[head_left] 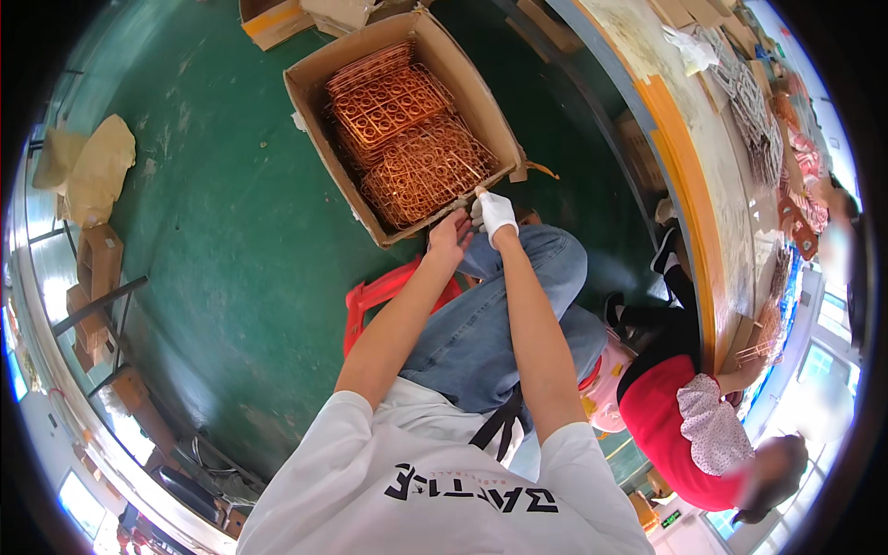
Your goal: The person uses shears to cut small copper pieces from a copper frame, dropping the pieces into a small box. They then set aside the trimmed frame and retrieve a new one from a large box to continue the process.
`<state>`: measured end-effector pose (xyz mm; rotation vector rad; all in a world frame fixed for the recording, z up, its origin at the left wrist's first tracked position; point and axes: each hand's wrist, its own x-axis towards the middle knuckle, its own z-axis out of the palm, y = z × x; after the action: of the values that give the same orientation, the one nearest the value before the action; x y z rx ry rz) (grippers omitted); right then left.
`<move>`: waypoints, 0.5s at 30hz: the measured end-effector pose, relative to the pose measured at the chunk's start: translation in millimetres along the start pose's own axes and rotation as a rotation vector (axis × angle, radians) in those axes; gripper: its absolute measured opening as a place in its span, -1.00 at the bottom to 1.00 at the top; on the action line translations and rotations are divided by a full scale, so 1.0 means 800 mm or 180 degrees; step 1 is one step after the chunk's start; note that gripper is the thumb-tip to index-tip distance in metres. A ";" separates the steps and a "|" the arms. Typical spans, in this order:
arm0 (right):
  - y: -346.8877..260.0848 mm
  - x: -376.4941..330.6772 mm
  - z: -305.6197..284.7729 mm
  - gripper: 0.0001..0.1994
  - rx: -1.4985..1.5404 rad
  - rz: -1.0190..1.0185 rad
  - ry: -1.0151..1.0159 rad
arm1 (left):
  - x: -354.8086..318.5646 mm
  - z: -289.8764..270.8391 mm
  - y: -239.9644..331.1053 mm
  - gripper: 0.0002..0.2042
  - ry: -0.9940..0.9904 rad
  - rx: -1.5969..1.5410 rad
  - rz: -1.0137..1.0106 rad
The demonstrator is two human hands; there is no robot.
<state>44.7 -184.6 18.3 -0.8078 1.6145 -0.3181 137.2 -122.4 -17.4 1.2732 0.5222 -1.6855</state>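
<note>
Many copper-coloured racks [398, 111], unevenly stacked in the carton [470, 79], risked snagging; at its near edge our left hand [450, 234] had parted fingers; we couldn't tell whether our right hand [496, 214] gripped.

A long workbench [735, 227] and boxed coppery wirework [398, 120] mark a workshop.

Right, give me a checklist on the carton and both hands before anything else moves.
1. Carton open on top: ok.
2. Copper-coloured wire frames inside it: ok.
3. Right hand gloved: ok, white glove.
4. Left hand gloved: not ok, it is bare.
5. Either hand gripping something: cannot tell; both are by the carton's near edge.
6. Co-worker away from the carton: ok, at the workbench on the right.
</note>
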 end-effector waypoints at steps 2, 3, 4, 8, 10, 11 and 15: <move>0.000 0.000 -0.003 -0.58 0.0059 -0.0140 0.0144 | -0.003 0.006 0.004 -0.79 0.0093 -0.0038 -0.0114; -0.001 -0.002 -0.002 -0.58 0.0082 -0.0144 0.0148 | -0.003 0.009 0.007 -0.76 0.0195 -0.0108 -0.0218; -0.002 -0.003 -0.001 -0.58 0.0098 -0.0147 0.0154 | -0.004 0.011 0.008 -0.72 0.0265 -0.0076 -0.0183; -0.005 -0.003 0.002 -0.60 0.0328 -0.0206 0.0225 | 0.001 0.010 0.005 -0.74 0.0436 -0.0217 0.0037; -0.005 -0.004 0.000 -0.61 0.0464 -0.0227 0.0194 | -0.001 0.010 -0.003 -0.73 0.0629 -0.0280 0.0399; -0.006 -0.005 0.000 -0.61 0.0509 -0.0233 0.0207 | -0.002 0.013 -0.004 -0.73 0.0620 -0.0235 0.0410; -0.009 -0.006 0.000 -0.61 0.0622 -0.0348 0.0076 | -0.001 0.025 -0.007 -0.75 0.0780 -0.0144 0.0576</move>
<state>47.6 -186.5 26.6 -0.7457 1.5369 -0.5565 122.3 -135.2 -10.5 1.4579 0.5679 -1.3698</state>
